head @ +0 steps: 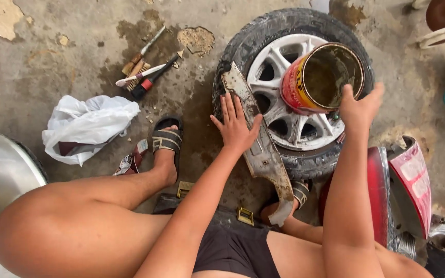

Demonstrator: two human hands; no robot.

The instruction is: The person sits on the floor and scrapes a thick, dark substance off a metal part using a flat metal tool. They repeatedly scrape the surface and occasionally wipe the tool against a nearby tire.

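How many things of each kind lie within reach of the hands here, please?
Wheels: 1, tyre with silver rim
Tins: 1, red and yellow, open, tilted by right hand
Metal panels: 1, rusty, under left hand
Brushes and tools: 3, in a cluster
Plastic bags: 1, white
Total: 7

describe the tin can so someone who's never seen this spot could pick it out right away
Find the car wheel lying flat on the stained concrete floor, with its silver spoked rim facing up. The tin can rests tilted on that rim, under the right hand. It is the only round red and yellow container there, its open mouth showing a grimy dull inside, unlike the flat rusty metal panel beside it under the left hand.
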